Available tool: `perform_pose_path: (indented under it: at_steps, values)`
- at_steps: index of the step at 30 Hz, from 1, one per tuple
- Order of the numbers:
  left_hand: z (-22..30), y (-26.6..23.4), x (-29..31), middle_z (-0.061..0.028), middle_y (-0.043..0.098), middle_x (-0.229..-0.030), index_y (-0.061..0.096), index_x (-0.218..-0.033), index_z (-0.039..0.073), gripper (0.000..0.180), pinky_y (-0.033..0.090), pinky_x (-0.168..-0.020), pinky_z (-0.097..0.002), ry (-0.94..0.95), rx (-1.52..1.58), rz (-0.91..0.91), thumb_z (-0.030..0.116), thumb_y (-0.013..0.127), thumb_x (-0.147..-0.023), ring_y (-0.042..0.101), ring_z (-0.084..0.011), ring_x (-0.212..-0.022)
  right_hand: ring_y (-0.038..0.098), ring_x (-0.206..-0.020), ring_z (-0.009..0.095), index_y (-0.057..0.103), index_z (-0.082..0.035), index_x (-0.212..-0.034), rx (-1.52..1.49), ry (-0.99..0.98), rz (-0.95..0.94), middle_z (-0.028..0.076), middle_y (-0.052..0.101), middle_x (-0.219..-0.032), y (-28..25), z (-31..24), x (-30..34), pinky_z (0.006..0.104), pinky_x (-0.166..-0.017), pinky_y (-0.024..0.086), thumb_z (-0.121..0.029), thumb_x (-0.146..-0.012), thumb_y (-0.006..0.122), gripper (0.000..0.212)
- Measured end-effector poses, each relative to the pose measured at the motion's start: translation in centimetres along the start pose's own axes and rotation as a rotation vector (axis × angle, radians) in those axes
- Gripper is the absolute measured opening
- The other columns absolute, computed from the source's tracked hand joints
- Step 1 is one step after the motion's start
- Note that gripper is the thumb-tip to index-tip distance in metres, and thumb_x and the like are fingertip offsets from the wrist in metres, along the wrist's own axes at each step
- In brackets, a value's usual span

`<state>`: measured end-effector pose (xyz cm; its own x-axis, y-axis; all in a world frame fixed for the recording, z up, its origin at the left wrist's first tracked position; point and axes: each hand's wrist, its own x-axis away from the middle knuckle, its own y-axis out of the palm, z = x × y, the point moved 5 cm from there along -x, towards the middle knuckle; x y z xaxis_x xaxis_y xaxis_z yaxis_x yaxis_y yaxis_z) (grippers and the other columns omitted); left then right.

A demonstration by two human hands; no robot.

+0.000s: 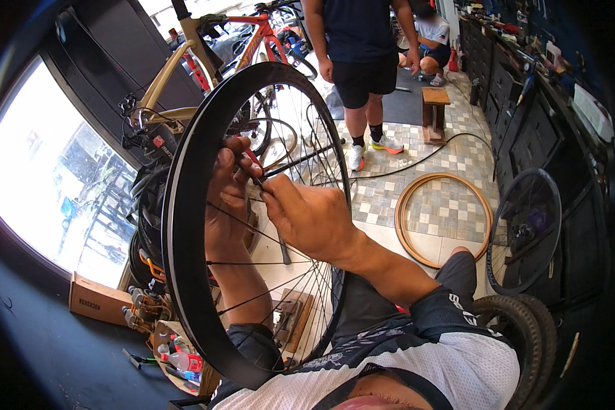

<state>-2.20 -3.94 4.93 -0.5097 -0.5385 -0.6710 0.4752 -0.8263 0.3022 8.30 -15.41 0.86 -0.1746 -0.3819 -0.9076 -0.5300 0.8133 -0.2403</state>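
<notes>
A bicycle wheel with a deep black rim (184,225) and thin black spokes (247,225) stands upright before me, leaning against my body. My left hand (227,198) is on the inner side of the rim, with its forearm behind the spokes. Its fingers are curled, and a small red piece (251,166) shows at them; its kind is too small to tell. My right hand (311,215) reaches across the spokes and meets the left fingertips. Its thumb and forefinger pinch a small dark piece beside a spoke, which I cannot make out.
Tan tyres (402,225) lie on the tiled floor. Another wheel (559,225) leans on the dark cabinets (499,89) at right. A person (359,55) stands ahead; another crouches farther back. A wooden stool (435,99), bike frames (164,85) and a cardboard box (99,301) are around.
</notes>
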Motion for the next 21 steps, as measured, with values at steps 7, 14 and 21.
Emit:
perform_pose_path:
  at_steps: [7, 14, 21]
  values:
    - [0.5, 0.8, -0.8, -0.0061, 0.068, -0.113, 0.071, -0.124, 0.006, 0.021, 0.051, -0.083, -0.037, 0.018, 0.021, 0.006, 0.008, 0.069, -0.104, 0.062, -0.0189, -0.101, 0.07, -0.061, 0.032, 0.06, -0.005, -0.107, -0.037, -0.02, -0.01, 0.012, 0.067, -0.073, 0.0, -0.2, 0.4, 0.0424, -0.053, 0.052, -0.011, -0.099, 0.07, 0.014]
    - [-1.0, -0.7, -2.2, -0.0055, 0.066, -0.114, 0.067, -0.122, 0.002, 0.024, 0.05, -0.089, -0.0384, -0.108, 0.03, -0.001, 0.02, 0.069, -0.105, 0.061, -0.0176, -0.101, 0.072, -0.074, 0.045, 0.06, -0.01, -0.118, -0.307, 0.098, -0.363, 0.021, 0.071, -0.077, -0.8, 4.0, -2.0, 0.0546, -0.067, 0.055, -0.027, -0.103, 0.066, 0.023]
    - [0.3, 0.8, -0.6, -0.0167, 0.064, -0.13, 0.065, -0.134, -0.002, 0.038, 0.054, -0.09, -0.0381, -0.119, -0.046, -0.038, 0.024, 0.066, -0.107, 0.062, -0.02, -0.106, 0.072, -0.077, 0.045, 0.059, -0.011, -0.118, -0.268, 0.094, -0.364, 0.021, 0.072, -0.077, -0.8, 3.5, -2.1, 0.0558, -0.068, 0.055, -0.027, -0.102, 0.066, 0.023]
